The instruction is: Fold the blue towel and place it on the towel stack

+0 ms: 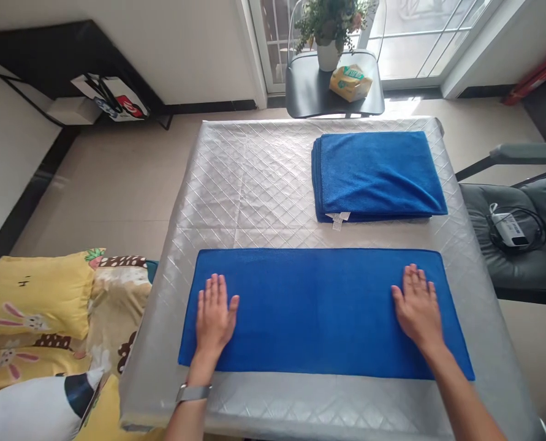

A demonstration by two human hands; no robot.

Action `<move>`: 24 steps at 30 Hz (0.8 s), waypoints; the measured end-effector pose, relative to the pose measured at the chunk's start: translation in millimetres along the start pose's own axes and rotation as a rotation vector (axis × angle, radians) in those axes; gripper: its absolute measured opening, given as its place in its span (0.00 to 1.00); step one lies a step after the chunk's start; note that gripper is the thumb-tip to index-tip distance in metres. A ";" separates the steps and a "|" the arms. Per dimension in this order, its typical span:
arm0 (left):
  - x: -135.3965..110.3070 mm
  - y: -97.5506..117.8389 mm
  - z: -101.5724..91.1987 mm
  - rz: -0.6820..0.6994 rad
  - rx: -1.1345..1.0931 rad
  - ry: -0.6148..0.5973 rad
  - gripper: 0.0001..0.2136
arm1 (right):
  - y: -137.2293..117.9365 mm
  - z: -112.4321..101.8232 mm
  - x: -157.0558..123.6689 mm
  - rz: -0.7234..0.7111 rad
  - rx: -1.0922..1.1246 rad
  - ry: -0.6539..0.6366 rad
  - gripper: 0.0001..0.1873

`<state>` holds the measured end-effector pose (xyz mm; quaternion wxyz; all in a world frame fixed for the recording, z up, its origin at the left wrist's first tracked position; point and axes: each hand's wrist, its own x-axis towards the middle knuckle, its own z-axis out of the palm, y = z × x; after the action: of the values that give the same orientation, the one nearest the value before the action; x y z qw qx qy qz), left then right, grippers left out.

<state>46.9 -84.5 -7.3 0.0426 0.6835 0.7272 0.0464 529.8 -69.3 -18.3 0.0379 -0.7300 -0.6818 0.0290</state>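
A blue towel (pixel 316 309) lies spread as a long flat rectangle across the near part of the table. My left hand (pixel 215 315) rests flat on its left end, fingers stretched forward and thumb apart. Toward the right end, my right hand (pixel 418 307) is also laid palm down on the cloth, fingers out. Neither hand grips anything. Farther back on the right sits a stack of folded blue towels (pixel 378 174), with a white label (pixel 338 219) sticking out at its front edge.
A silver quilted cover (pixel 273 177) drapes the table. Behind it, a dark chair (pixel 309 92) bears a potted plant (pixel 328 52) and a yellow pack (pixel 350 82). At right, a grey armchair (pixel 472 208) holds a cabled adapter (pixel 509 229). Yellow pillows (pixel 38 294) lie left.
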 end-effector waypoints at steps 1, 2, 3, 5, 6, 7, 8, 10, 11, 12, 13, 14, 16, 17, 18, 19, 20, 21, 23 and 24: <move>-2.9 -18.8 -1.7 -0.036 -0.003 0.004 0.32 | 18.6 1.0 -1.4 0.032 -0.001 -0.003 0.36; -5.0 -34.8 -3.6 -0.055 -0.007 -0.001 0.33 | 34.7 1.8 -2.5 0.066 0.004 -0.006 0.36; -6.5 -47.1 -5.7 -0.061 -0.010 -0.011 0.33 | 47.5 1.9 -3.4 0.096 0.012 -0.010 0.36; -8.1 -58.4 -9.8 -0.059 -0.014 -0.021 0.33 | 60.4 -0.4 -4.9 0.141 0.028 -0.015 0.37; -8.9 -56.7 -11.3 -0.062 -0.017 -0.011 0.33 | 59.5 -3.0 -5.8 0.153 0.031 -0.009 0.37; -9.9 -49.9 -12.2 -0.064 -0.022 0.007 0.33 | 53.3 -6.5 -7.2 0.158 0.030 0.007 0.37; -11.4 -38.1 -12.4 -0.058 -0.030 0.028 0.33 | 41.9 -10.4 -9.1 0.149 0.028 0.030 0.36; -15.7 -1.8 -10.4 0.011 -0.052 0.049 0.32 | 5.3 -18.1 -15.0 0.087 0.027 0.088 0.35; -18.3 21.2 -8.5 0.074 -0.065 0.043 0.31 | -18.2 -21.0 -18.7 0.027 0.036 0.111 0.34; -20.7 45.8 -6.3 0.152 -0.076 0.023 0.32 | -43.5 -22.6 -22.4 -0.052 0.055 0.113 0.35; -22.7 70.7 -4.1 0.229 -0.086 -0.002 0.33 | -69.2 -22.7 -26.0 -0.126 0.081 0.094 0.35; -24.2 94.6 -1.8 0.297 -0.096 -0.027 0.34 | -93.8 -21.4 -29.1 -0.193 0.106 0.062 0.36; -25.1 134.4 2.7 0.384 -0.111 -0.069 0.37 | -134.7 -15.5 -32.9 -0.296 0.139 0.015 0.38; -24.7 148.7 5.0 0.399 -0.113 -0.081 0.37 | -149.2 -11.5 -33.6 -0.320 0.147 -0.002 0.39; -23.9 158.5 7.2 0.401 -0.112 -0.090 0.37 | -158.9 -7.6 -33.5 -0.331 0.149 -0.011 0.39; -23.0 163.6 9.3 0.394 -0.107 -0.097 0.37 | -163.8 -4.1 -33.0 -0.332 0.148 -0.017 0.39; -22.3 164.3 11.1 0.384 -0.100 -0.102 0.37 | -164.2 -1.2 -32.2 -0.325 0.146 -0.020 0.39; -21.9 160.6 12.4 0.371 -0.090 -0.102 0.37 | -160.3 0.8 -31.3 -0.315 0.141 -0.021 0.39; -22.9 141.9 13.0 0.338 -0.067 -0.097 0.37 | -141.5 2.0 -30.2 -0.281 0.121 -0.017 0.38; -24.5 127.7 12.3 0.309 -0.052 -0.091 0.37 | -127.7 1.6 -30.3 -0.254 0.102 -0.017 0.38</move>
<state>176.4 -101.0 -3.4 0.0854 0.7872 0.6094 0.0403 400.8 -90.9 -8.0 0.0724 -0.6348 -0.7665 0.0648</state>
